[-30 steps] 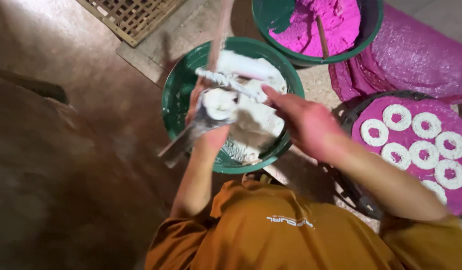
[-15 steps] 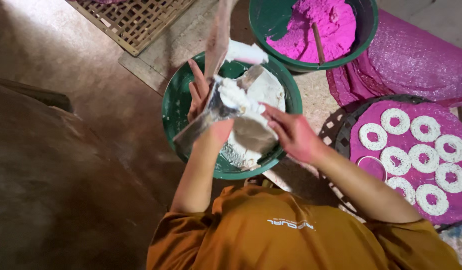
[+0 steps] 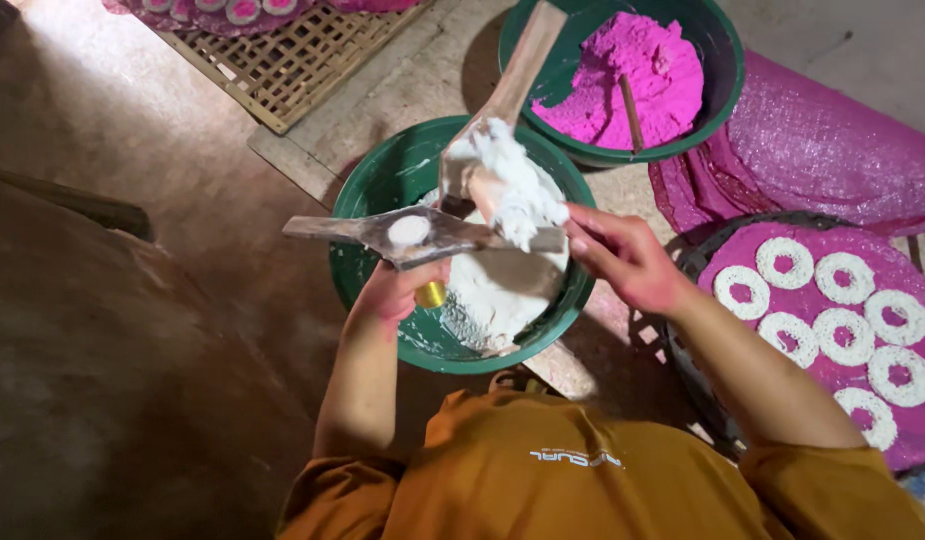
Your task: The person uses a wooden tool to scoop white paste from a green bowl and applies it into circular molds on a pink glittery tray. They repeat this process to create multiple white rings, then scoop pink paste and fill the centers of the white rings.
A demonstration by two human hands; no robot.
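My left hand [image 3: 398, 290] grips a flat wooden mould board [image 3: 343, 229] from below and holds it level over a green basin [image 3: 378, 180] of white dough [image 3: 498, 290]. A round hole in the board is filled with white dough [image 3: 410, 231], and a small yellow piece [image 3: 433, 295] shows under it. My right hand [image 3: 623, 255] pinches the board's right end, its fingertips against a lump of white dough [image 3: 508, 185]. That lump clings to a wooden spatula [image 3: 523, 65] slanting up past the basin's far rim. What holds the spatula is hidden.
A second green basin [image 3: 718, 95] at the back holds pink powder and a stick [image 3: 631, 110]. A pink woven sack [image 3: 833, 150] lies to the right. A round tray with pink lining [image 3: 733, 250] carries several white dough rings. A bamboo lattice [image 3: 293, 60] lies at the back left.
The mould board has turned from tilted to level, its filled hole facing up. My right hand has drawn back from pressing the dough to the board's right end.
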